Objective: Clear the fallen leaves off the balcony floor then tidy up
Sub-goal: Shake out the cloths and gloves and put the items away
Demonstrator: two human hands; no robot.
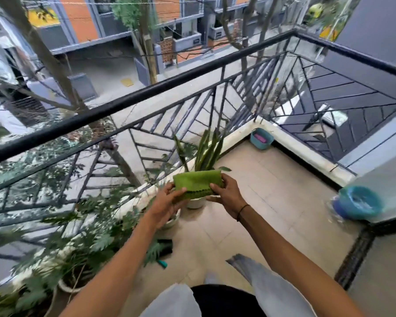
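Along the left edge, leafy potted plants (87, 227) crowd against the black railing (133, 100), their fronds blurred. Just right of them, low on the tiled balcony floor (272, 202), lies a dark tool with a teal handle tip (162, 263), partly hidden under a frond; what it is cannot be told.

Both bare arms reach forward from the bottom of the view. The left hand (164, 208) grips the left end of a folded green cloth (198, 183), thumb on top and fingers curled beneath. The right hand (226, 194) pinches the cloth's right end, thumb over the upper edge; a thin dark band (241, 212) circles that wrist. The cloth is held level in the air between the hands, above the floor and in front of a snake plant (207, 149) that stands in a white pot (196, 202) near the railing's low kerb.

Farther right, in the far corner where the two railing runs meet, a small teal basket (261, 138) sits on the floor with something pink inside. At the right edge, a blue and teal bowl-shaped thing (358, 202) rests on a pale ledge, too blurred to tell more. A dark grated strip (354, 257) runs across the floor below it. No leaves can be made out on the open tiles.
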